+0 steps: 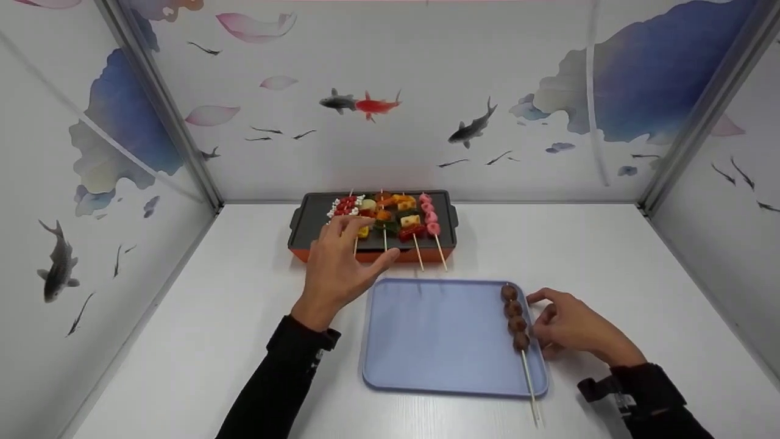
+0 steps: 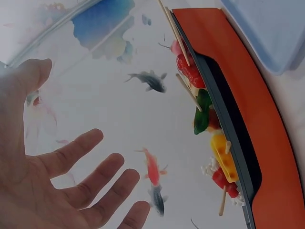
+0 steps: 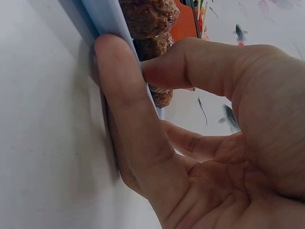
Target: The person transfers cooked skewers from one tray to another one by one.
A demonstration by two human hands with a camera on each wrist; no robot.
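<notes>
My right hand (image 1: 576,326) pinches the right rim of a light blue tray (image 1: 439,341). The right wrist view shows the thumb on the inner side of the rim and fingers along its outside. Along the tray's right side lies a meatball skewer (image 1: 515,317), its bare stick reaching past the front edge. My left hand (image 1: 338,262) hangs in front of the toy grill (image 1: 298,235), thumb and fingers spread with nothing between them. Several food skewers (image 1: 409,222) lie across the dark grill top, their sticks pointing forward; the left hand partly covers those on the left.
A white table (image 1: 244,292) carries the grill at its back, against a printed wall (image 1: 426,55) with fish and petals. Side walls with metal corner posts (image 1: 167,113) close in the table on the left and right.
</notes>
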